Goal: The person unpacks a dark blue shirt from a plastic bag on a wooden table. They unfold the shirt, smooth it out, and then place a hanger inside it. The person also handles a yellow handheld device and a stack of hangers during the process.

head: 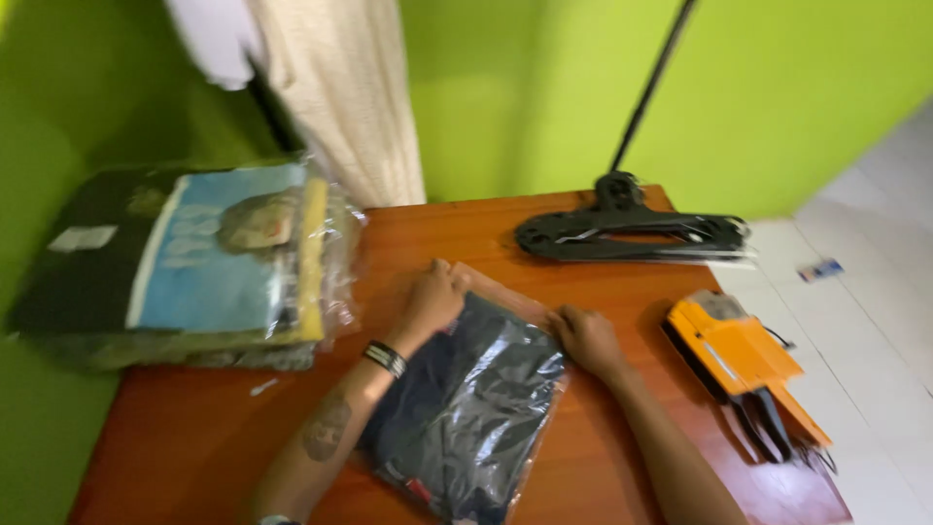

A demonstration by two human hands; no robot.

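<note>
Two hands, yours, press flat on a bagged dark garment (466, 408) lying mid-desk (194, 437). Your left hand (432, 299) and right hand (586, 338) rest at the bag's far end, fingers spread loose over its flap (501, 292), grasping nothing. That flap looks folded over, though whether it is sealed is unclear. A stack of bagged shirts (185, 262) sits at the left edge; black hangers (632, 233) lie beyond, and an orange tagging gun (743, 365) lies at right, untouched.
</note>
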